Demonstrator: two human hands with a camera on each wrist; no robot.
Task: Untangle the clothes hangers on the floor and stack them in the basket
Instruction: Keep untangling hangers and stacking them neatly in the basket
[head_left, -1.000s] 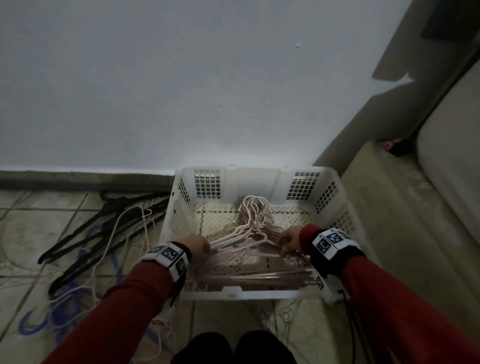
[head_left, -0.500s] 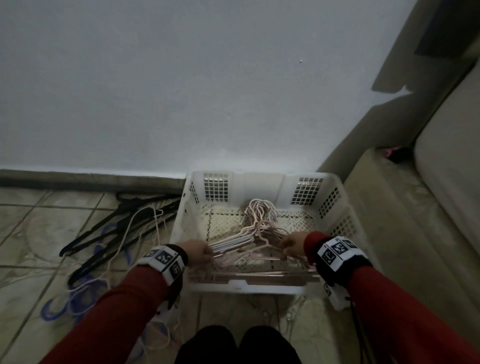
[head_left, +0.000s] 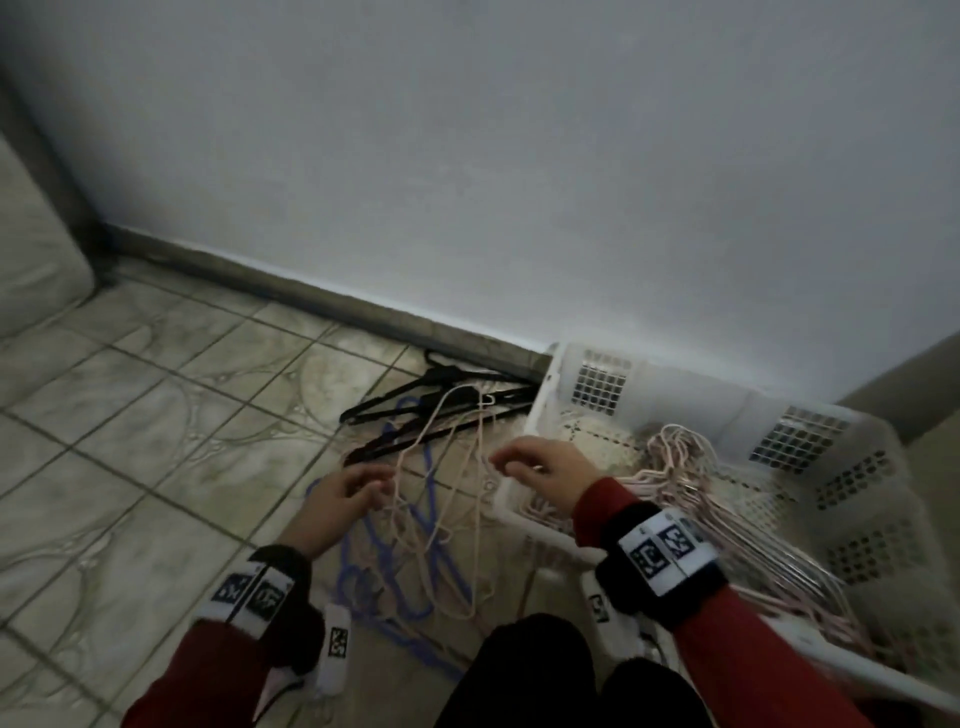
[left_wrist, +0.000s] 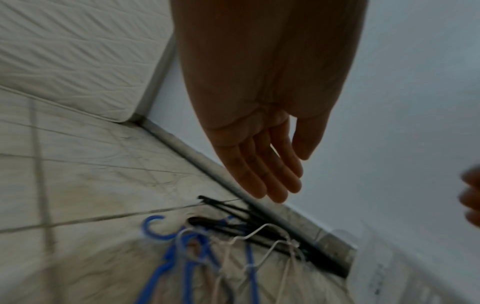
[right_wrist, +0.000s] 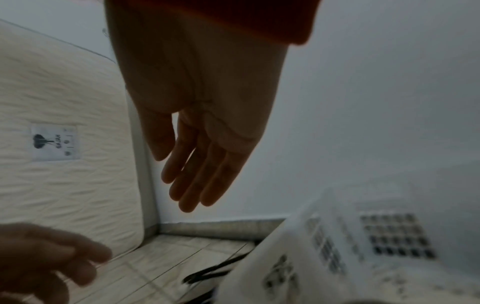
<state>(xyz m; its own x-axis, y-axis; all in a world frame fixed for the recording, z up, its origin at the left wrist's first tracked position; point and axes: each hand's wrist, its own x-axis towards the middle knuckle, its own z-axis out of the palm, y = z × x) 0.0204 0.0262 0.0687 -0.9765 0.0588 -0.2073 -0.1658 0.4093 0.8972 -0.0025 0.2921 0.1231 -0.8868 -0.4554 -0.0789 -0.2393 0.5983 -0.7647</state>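
Note:
A tangle of hangers lies on the tiled floor left of the white basket (head_left: 878, 525): black hangers (head_left: 415, 402) near the skirting, blue hangers (head_left: 415, 566) and pale thin hangers (head_left: 457, 467) across them. Pink hangers (head_left: 691, 467) are stacked inside the basket. My left hand (head_left: 358, 486) hovers over the tangle with fingers relaxed and holds nothing; in the left wrist view its fingers (left_wrist: 270, 176) are straight above the black hangers (left_wrist: 246, 224). My right hand (head_left: 535, 460) hangs over the basket's left rim, fingers loose and empty. The right wrist view shows that hand (right_wrist: 197, 176) beside the basket (right_wrist: 363, 246).
A pale mattress (head_left: 31, 244) leans at the far left, with a label (right_wrist: 54, 142) on its side. A grey wall (head_left: 467, 156) and dark skirting (head_left: 322, 296) bound the floor behind. My dark-trousered knees (head_left: 535, 670) are at the bottom. Bare tiles (head_left: 130, 441) stretch to the left.
Both hands have let go of the pink hangers in the basket and swung left toward the floor tangle. My head has turned left, so the basket now sits at the right.

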